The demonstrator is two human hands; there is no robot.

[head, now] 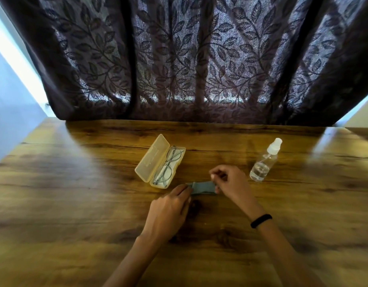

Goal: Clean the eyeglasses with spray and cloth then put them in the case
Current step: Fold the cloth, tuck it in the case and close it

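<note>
So from my end, both hands were on the grey-green cloth (pixel 203 188); left hand (pixel 168 208) pinched one end, right hand (pixel 228 181) pinched the other, with the cloth stretched between them near the middle of the wooden table (pixel 75 193). The eyeglasses (pixel 168 166) lay in the open case (pixel 150 160), just beyond the cloth toward the far edge; the spray bottle (pixel 263 162) stood upright off to the right, nobody touching it. Looked like folding or unfolding, couldn't tell which; next I'd guess lifting the glasses out by the frame, or closing the lid.
</note>
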